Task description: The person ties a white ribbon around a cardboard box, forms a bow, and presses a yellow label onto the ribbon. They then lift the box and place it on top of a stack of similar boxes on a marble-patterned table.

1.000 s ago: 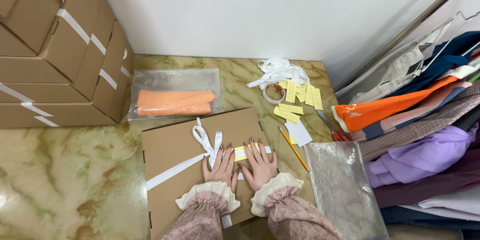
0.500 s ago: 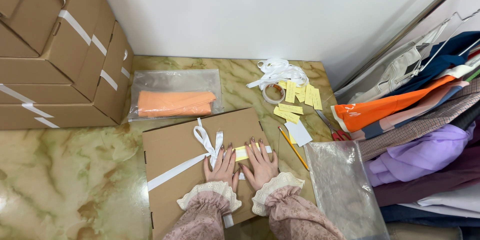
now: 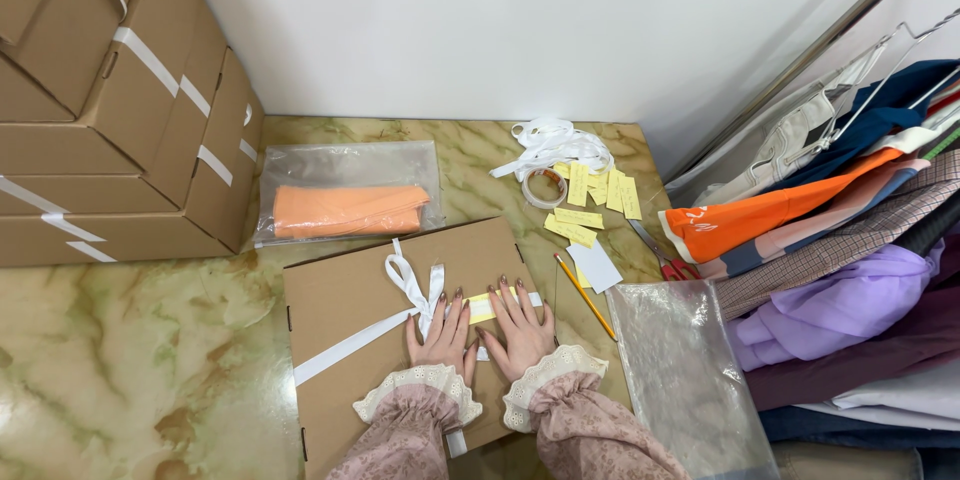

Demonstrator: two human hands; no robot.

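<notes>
A flat brown cardboard box (image 3: pixel 350 305) lies on the marble floor, tied with a white ribbon (image 3: pixel 345 348) that ends in a bow (image 3: pixel 410 280) on the lid. My left hand (image 3: pixel 440 332) rests flat on the lid just right of the bow. Beside it, my right hand (image 3: pixel 516 328) lies flat too, fingers spread. Both press on a yellow paper slip (image 3: pixel 482 307) that sits across the ribbon between them.
Stacked ribbon-tied cardboard boxes (image 3: pixel 110 110) stand at the left. A clear bag holding an orange garment (image 3: pixel 345 208) lies behind the box. To the right are yellow slips (image 3: pixel 595 195), a tape roll (image 3: pixel 545 187), loose ribbon (image 3: pixel 555 145), a pencil (image 3: pixel 585 297), an empty clear bag (image 3: pixel 690 380) and hanging clothes (image 3: pixel 840 240).
</notes>
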